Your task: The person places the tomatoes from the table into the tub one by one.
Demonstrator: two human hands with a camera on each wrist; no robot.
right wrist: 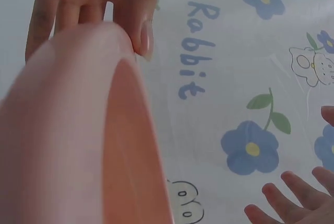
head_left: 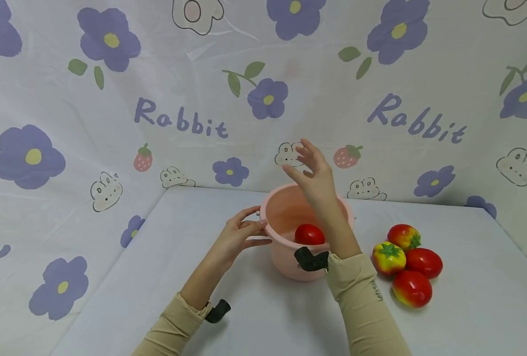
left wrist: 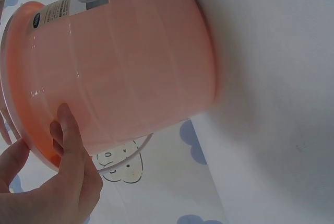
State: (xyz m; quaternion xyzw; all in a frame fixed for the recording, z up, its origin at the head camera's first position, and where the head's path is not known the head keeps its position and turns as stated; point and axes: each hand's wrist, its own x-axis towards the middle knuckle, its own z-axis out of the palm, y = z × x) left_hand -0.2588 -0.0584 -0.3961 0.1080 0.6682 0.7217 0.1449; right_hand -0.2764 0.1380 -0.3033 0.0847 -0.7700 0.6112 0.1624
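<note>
A pink plastic bucket (head_left: 283,256) stands upright on the table, with one shiny red fruit (head_left: 309,234) inside. My left hand (head_left: 239,231) grips its left rim, the thumb at the edge and the fingers against the outer wall below; the left wrist view shows this hand (left wrist: 73,174) close up. Raised over the bucket, my right hand (head_left: 318,179) has its fingers spread and holds nothing. In the right wrist view the fingers of that hand (right wrist: 284,203) show apart from the bucket rim (right wrist: 117,46).
Right of the bucket lie several red and yellow fruits (head_left: 412,289) in a cluster, some with green leafy tops. A white cloth (head_left: 192,133) printed with flowers and rabbits hangs behind the white table (head_left: 472,267). The bucket's thin handle (left wrist: 130,157) hangs on its far side.
</note>
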